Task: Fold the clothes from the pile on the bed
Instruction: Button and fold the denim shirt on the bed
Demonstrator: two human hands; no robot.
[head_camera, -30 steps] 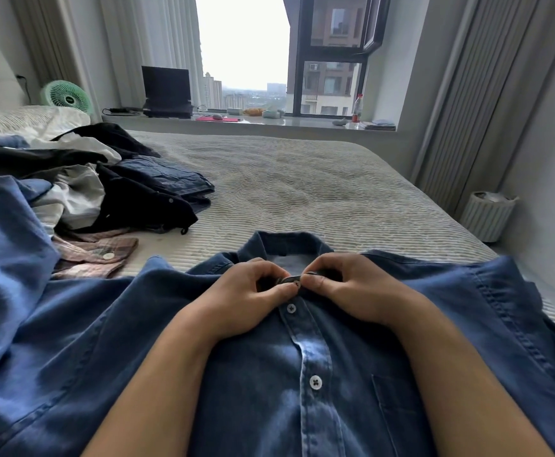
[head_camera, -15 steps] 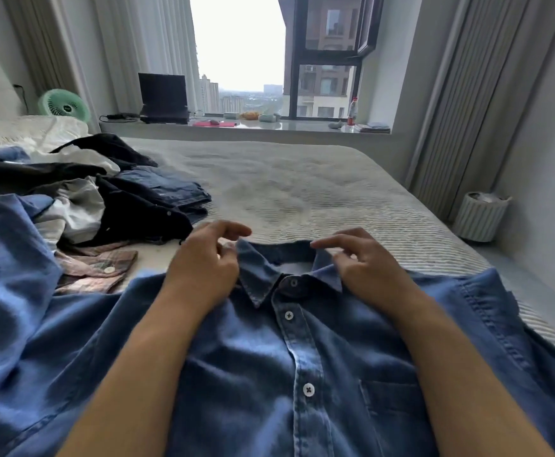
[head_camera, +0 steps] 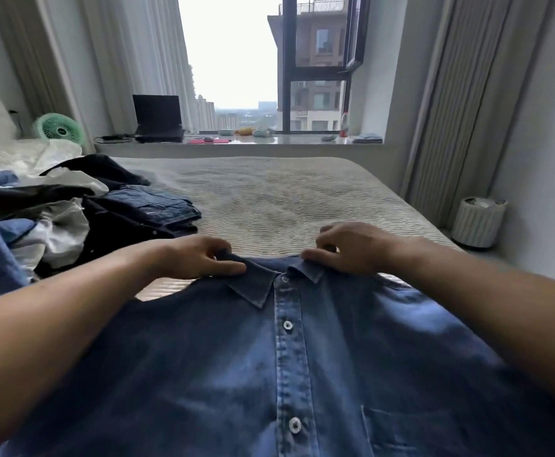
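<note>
Fingers (head_camera: 226,267) of the left hand (head_camera: 190,258) pinch the left wing of the collar (head_camera: 253,285) of a dark blue denim button-up shirt (head_camera: 223,367), thumb laid along the top of the fabric and the other fingers curled under its edge; fingers (head_camera: 319,255) of the right hand (head_camera: 352,247) are curled and pinch the right wing of the same collar. The shirt lies front side up on the near part of a bed covered in a beige ribbed bedspread (head_camera: 289,206), buttoned, with a straight placket carrying pale round buttons (head_camera: 287,325) down the middle and a patch chest pocket (head_camera: 411,430) at lower right. Its collar lies flat and points toward the window, and its body spreads wide toward the lower edge of the view, under both forearms. To the left, touching the shirt's shoulder area, sits a loose pile of clothes (head_camera: 71,209) in black, white, grey and blue, with folded dark jeans (head_camera: 157,204) at its right side. Beyond the collar the bedspread runs open to the far edge of the bed below a window ledge (head_camera: 269,141). The bed's right edge drops off near a small white ribbed bin (head_camera: 479,222) on the floor.
</note>
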